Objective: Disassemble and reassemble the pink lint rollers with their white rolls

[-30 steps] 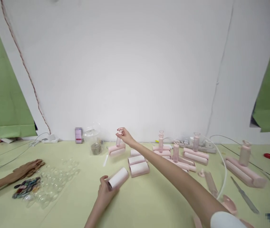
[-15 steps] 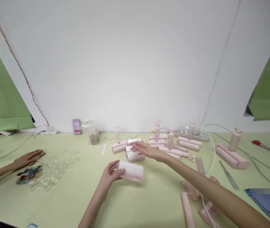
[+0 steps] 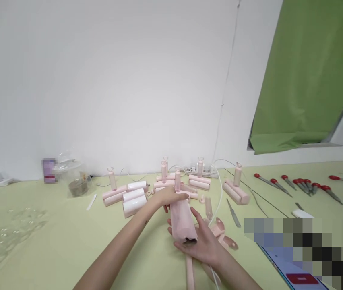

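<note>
A pale pink paper roll is held between both my hands above the green table. My left hand curls over its far end. My right hand cups the near end from underneath, fingers partly spread round it. Just beyond stand several pink lint-roller holders with upright handles, and white rolls lie beside them. Loose pink handle parts and a pink strip lie under my right hand.
Red-handled tools lie in a row at the right, a grey tool nearer the centre. A white cable runs to a power strip by the wall. A clear container and a clear blister tray sit left.
The view has swung to the right. My right hand came back from the far holders to the roll, and both hands now hold it, turned end-on toward me.
</note>
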{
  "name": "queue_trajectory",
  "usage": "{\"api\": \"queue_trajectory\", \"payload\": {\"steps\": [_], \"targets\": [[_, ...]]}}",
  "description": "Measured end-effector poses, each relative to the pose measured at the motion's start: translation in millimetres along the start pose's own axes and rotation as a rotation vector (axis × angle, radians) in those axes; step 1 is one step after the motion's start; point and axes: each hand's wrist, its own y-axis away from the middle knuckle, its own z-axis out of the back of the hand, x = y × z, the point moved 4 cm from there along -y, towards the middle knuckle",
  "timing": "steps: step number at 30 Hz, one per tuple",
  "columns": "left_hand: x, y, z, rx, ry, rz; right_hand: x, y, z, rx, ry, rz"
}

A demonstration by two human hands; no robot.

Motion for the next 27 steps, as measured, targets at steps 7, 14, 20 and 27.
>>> {"api": "queue_trajectory", "payload": {"steps": [7,14,20,27], "targets": [[21.0,26.3,20.1,0.040,0.077,0.004,-9.4,-1.4,2.4,-0.014,-0.121,-0.042],[42.9,64.9,27.5,-0.125,0.403,-0.025,-12.4,-1.0,-3.4,0.023,-0.231,-0.011],[87.4,81.3,35.1,-0.388,0.458,-0.102,-5.5,2.1,0.0,-0.016,-0.284,0.000],[142.1,82.1,30.5,-0.398,0.215,-0.160,12.3,8.4,-15.3,0.067,-0.237,0.030]]}}
